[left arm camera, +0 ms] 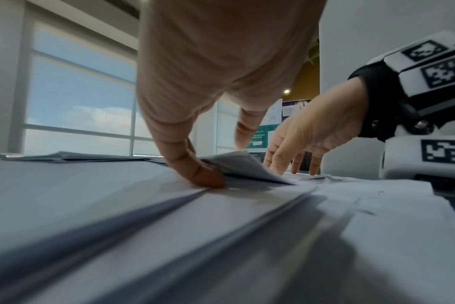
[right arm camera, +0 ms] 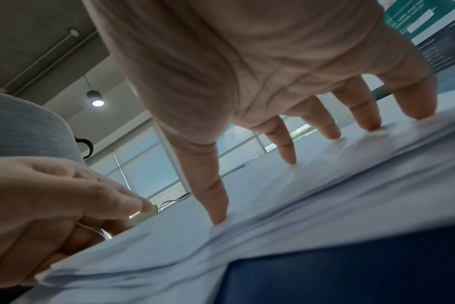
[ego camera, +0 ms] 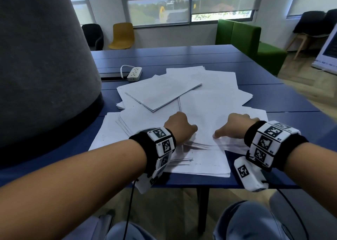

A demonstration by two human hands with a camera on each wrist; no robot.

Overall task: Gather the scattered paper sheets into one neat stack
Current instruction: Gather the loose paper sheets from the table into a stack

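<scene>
Head view: blue table (ego camera: 182,57) under paper sheets (ego camera: 209,97), windows (ego camera: 160,4) beyond.

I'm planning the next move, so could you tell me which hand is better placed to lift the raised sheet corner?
Left: the left hand already pinches that sheet corner; the right hand presses spread fingertips on the papers.

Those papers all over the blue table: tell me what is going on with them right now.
A person seated at the blue table is gathering loose paper sheets. The left hand pinches up the corner of one sheet near the front of the spread, while the right hand presses spread fingertips flat on the sheets beside it. The papers lie in several overlapping, skewed piles, so no single neat stack exists yet. A white power strip sits behind them.
</scene>
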